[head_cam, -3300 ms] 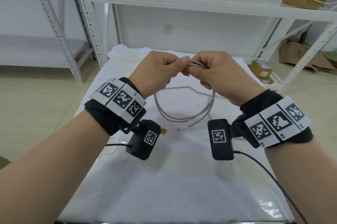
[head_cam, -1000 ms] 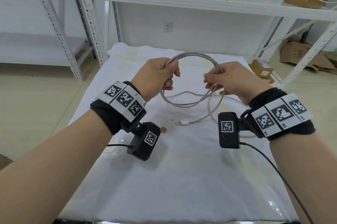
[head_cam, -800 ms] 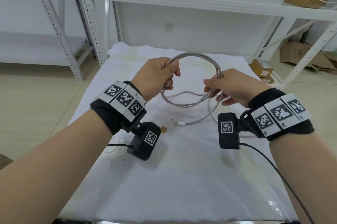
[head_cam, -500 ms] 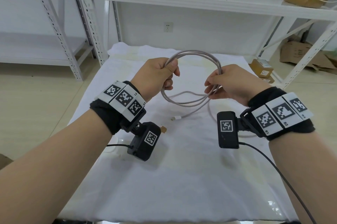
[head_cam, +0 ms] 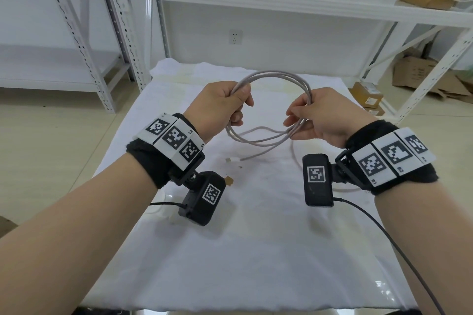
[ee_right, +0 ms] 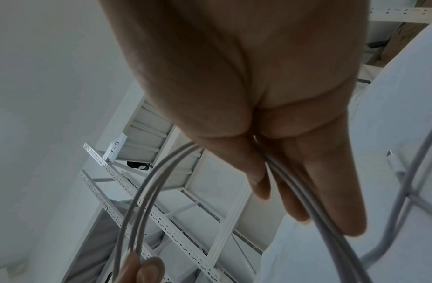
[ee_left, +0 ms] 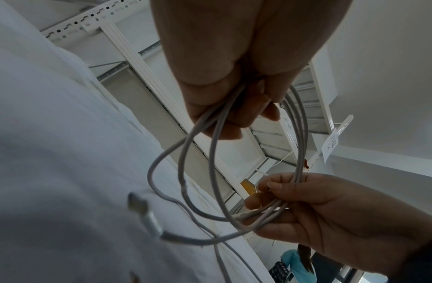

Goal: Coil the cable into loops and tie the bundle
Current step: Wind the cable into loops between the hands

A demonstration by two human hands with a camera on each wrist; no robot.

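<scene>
A grey cable (head_cam: 276, 74) is wound into a ring of several loops and held above the white-clothed table (head_cam: 256, 250). My left hand (head_cam: 240, 99) grips the ring's left side in a fist. My right hand (head_cam: 299, 116) pinches the strands on the right side between thumb and fingers. In the left wrist view the loops (ee_left: 214, 153) hang from my left hand (ee_left: 236, 99) across to my right hand (ee_left: 277, 191). The loose end with its plug (head_cam: 231, 160) trails on the cloth; this plug (ee_left: 143, 210) also shows blurred. The right wrist view has strands (ee_right: 304, 193) running along my right fingers (ee_right: 331, 191).
More of the cable (head_cam: 298, 161) lies on the cloth under my right wrist. A brown scrap (head_cam: 229, 181) sits near the left wrist camera. White metal racks (head_cam: 112, 33) stand behind and to the left. Cardboard boxes (head_cam: 368, 95) sit on the floor at right.
My hands, together over hanging loops 3.3 s ago, now hold the ring spread between them. Over the last second the plug end slid left across the cloth.
</scene>
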